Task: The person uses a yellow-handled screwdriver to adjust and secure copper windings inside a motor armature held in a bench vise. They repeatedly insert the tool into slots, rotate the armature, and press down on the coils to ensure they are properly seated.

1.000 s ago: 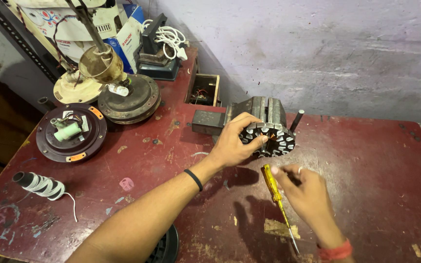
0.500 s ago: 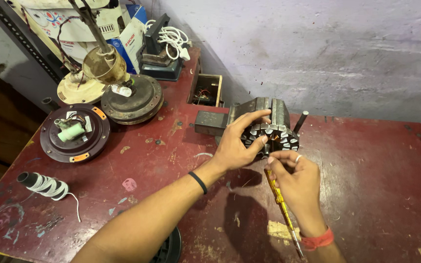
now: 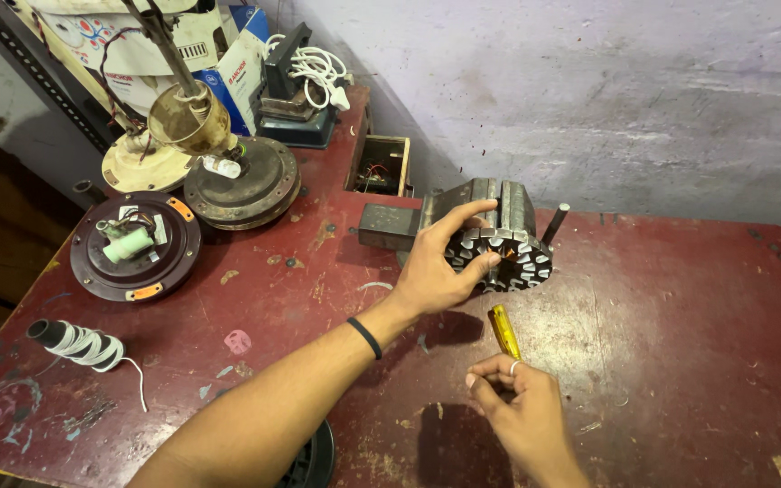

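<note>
Head view showed the left hand (image 3: 436,271) clamped on a stator (image 3: 499,258), a toothed metal ring held at the face of a vise (image 3: 463,212) near the back of the red table (image 3: 680,361). Thumb and fingers wrapped the ring's left side, leaving the slots on its right exposed. The right hand (image 3: 522,416) was closed around a yellow screwdriver (image 3: 503,331) just below the stator, its tip hidden inside the fist (only the handle showed). Judged from the picture, good practice called for a steady grip on the ring, fingers kept out of the slots, and the tool worked gently so that no winding was nicked. Fan motor parts (image 3: 241,185), a round motor plate (image 3: 136,258) and a spool of white wire (image 3: 79,343) lay well apart to the left.
</note>
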